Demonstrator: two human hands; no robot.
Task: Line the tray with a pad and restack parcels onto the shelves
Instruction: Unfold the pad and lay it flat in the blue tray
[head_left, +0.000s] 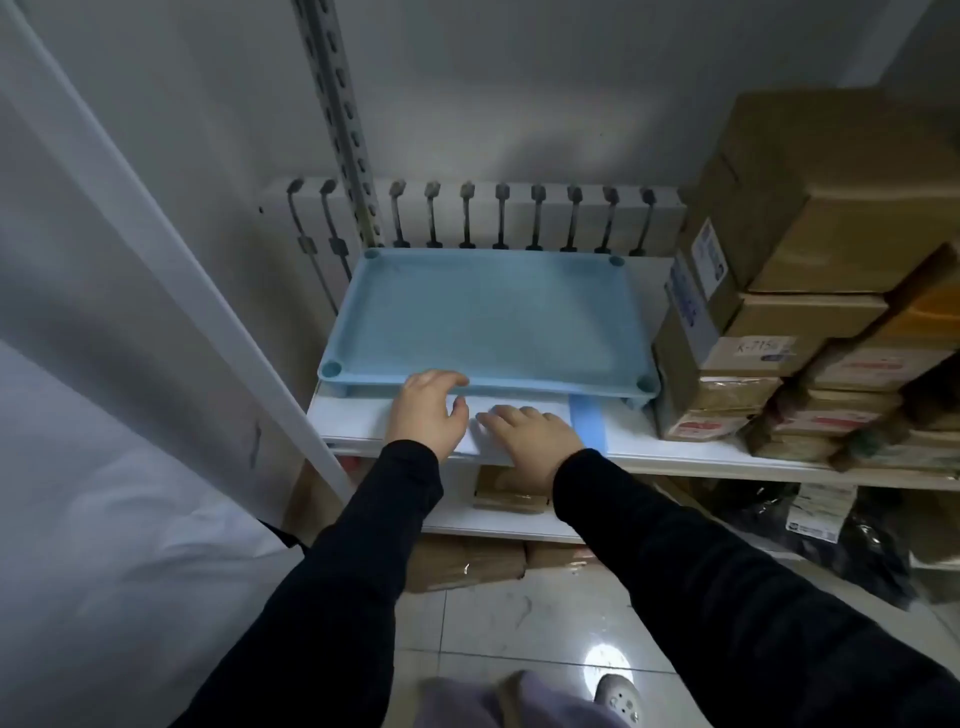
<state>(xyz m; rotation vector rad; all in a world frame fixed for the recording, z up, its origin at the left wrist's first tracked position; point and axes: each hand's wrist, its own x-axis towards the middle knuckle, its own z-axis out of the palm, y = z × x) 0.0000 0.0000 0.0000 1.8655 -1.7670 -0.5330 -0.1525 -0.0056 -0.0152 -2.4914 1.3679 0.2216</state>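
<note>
- Reading what can be read: one white label (761, 347) on a brown parcel, well right of both hands, carries handwritten "K-715"; the printing on the other labels in that stack is too blurred to make out
- left hand (428, 410): fingers curl over the near rim of the blue tray (493, 322) towards its left corner, grasping the rim, with the thumb stretched out to the right below it
- right hand (530, 434): laid flat, palm down, fingers straight and spread on the white pad (524, 402), pressing it and clenching nothing
- the tray sits directly beyond both hands on the white shelf (353, 421), its floor bare, with a round socket in each corner
- the pad lies under the right palm, on the shelf below the tray's near rim; its far edge runs in under the tray, and its near edge reaches the front lip of the shelf, between the two wrists
- a blue strip (587, 423) lies just right of the right hand, running from under the tray to the shelf's front edge
- stacked brown parcels (779, 260) fill the shelf to the right of the tray, touching or almost touching its right side
- below the wrists, one taped brown parcel (511, 493) sits on the lower shelf, and more parcels (467, 564) lie at floor level beneath it
</note>
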